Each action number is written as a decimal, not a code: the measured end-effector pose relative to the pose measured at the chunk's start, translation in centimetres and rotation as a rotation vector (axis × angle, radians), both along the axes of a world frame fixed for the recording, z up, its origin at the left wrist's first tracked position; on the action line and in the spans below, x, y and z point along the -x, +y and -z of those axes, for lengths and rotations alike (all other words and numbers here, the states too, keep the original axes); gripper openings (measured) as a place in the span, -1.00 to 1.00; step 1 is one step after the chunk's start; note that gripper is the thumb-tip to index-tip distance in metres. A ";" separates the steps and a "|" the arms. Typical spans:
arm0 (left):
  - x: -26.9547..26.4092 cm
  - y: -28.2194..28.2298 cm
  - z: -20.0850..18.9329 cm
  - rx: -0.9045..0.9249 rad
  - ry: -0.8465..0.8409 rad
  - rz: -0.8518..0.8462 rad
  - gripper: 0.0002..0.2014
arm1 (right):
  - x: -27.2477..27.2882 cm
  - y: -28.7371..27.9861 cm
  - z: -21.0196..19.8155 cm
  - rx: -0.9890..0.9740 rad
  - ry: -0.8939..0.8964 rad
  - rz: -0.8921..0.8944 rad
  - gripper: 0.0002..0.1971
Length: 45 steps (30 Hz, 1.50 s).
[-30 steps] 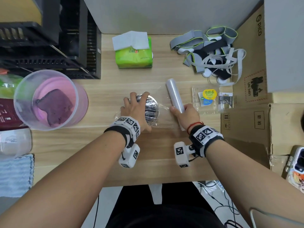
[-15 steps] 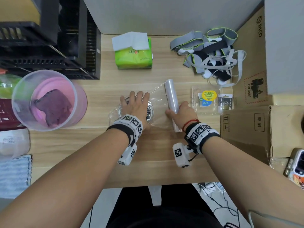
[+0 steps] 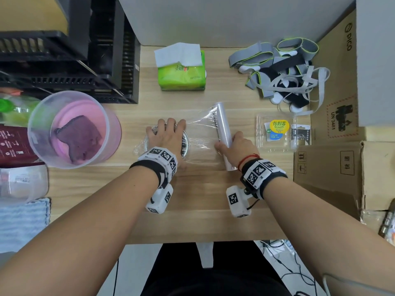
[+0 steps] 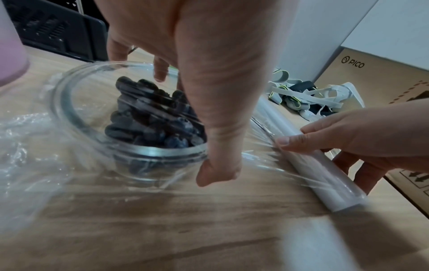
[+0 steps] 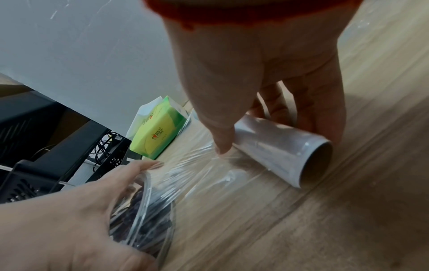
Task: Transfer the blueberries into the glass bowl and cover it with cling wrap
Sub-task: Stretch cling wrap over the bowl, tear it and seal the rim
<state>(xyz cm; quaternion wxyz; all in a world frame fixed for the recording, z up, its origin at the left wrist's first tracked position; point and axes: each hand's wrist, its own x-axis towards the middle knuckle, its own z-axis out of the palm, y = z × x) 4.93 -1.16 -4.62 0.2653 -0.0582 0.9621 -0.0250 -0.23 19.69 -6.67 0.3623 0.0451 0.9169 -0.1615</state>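
Spanning wooden desk [image 3: 192,210], grey wall [image 3: 213,18], cardboard boxes [image 3: 327,167]

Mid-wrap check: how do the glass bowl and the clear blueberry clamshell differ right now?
The glass bowl is round and holds the blueberries; the blueberry clamshell is rectangular, labelled, and seems empty. The bowl lies under stretched cling film and the left hand; the clamshell sits untouched beyond the roll. Both are transparent and rest on the table.

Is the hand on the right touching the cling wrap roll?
Touching. In the right wrist view the right hand curls round the cling wrap roll, thumb pressed on one side and fingers behind; the head view shows it gripping too.
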 end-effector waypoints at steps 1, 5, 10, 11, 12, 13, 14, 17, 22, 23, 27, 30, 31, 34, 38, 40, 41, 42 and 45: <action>-0.1 0.0 0.1 -0.001 0.001 -0.001 0.19 | 0.0 0.0 0.0 -0.008 0.001 0.003 -0.35; 0.2 0.0 -0.4 -0.050 -0.017 -0.030 0.41 | 0.5 0.0 -0.6 0.029 0.019 0.002 -0.25; 2.6 0.6 -1.8 -0.281 -0.054 -0.251 0.31 | 2.7 -1.5 -2.1 0.197 0.254 -0.124 -0.22; 3.3 0.7 -1.6 -0.321 -0.034 -0.312 0.13 | 3.4 -2.1 -2.4 0.224 0.292 -0.169 -0.25; 4.0 0.7 -1.5 -0.343 -0.013 -0.355 -0.08 | 4.0 -2.7 -2.6 0.237 0.310 -0.220 -0.30; 4.6 0.7 -1.2 -0.346 -0.001 -0.377 -0.27 | 4.7 -3.4 -2.7 0.229 0.313 -0.276 -0.34; 5.3 0.7 -1.0 -0.340 -0.001 -0.379 -0.43 | 5.3 -4.0 -2.7 0.201 0.307 -0.334 -0.39; 6.8 0.6 -0.4 -0.371 -0.030 -0.381 -0.67 | 6.7 -5.4 -2.4 0.093 0.275 -0.441 -0.51; 7.7 0.8 0.1 -0.470 -0.016 -0.464 -0.77 | 7.7 -6.3 -1.6 0.056 0.224 -0.452 -0.73; 7.7 0.9 0.1 -0.484 0.001 -0.470 -0.78 | 7.7 -6.4 -1.4 0.066 0.218 -0.448 -0.76; 8.0 1.3 0.0 -0.477 0.041 -0.454 -0.79 | 7.8 -6.5 -0.8 0.105 0.212 -0.416 -0.78; 8.1 1.2 0.1 -0.488 0.053 -0.471 -0.80 | 7.9 -6.5 -0.5 0.126 0.225 -0.399 -0.77; 8.1 1.1 0.1 -0.502 0.065 -0.485 -0.81 | 7.9 -6.5 -0.4 0.133 0.234 -0.405 -0.78; 8.1 0.9 0.2 -0.539 0.090 -0.497 -0.84 | 8.0 -6.4 -0.1 0.151 0.252 -0.457 -0.82; 7.8 0.7 0.1 -0.534 0.092 -0.444 -0.86 | 8.0 -6.4 0.0 0.129 0.234 -0.487 -0.78; 7.7 0.7 0.0 -0.528 0.094 -0.390 -0.86 | 7.8 -6.5 0.0 0.118 0.258 -0.512 -0.74; 7.6 0.7 0.0 -0.522 0.092 -0.362 -0.85 | 7.5 -6.6 0.0 0.109 0.276 -0.528 -0.73; 7.6 0.7 0.0 -0.518 0.090 -0.341 -0.86 | 7.3 -6.7 0.0 0.100 0.291 -0.539 -0.74; 7.4 0.7 -0.2 -0.554 0.090 -0.327 -0.87 | 7.0 -6.7 0.2 0.074 0.333 -0.481 -0.74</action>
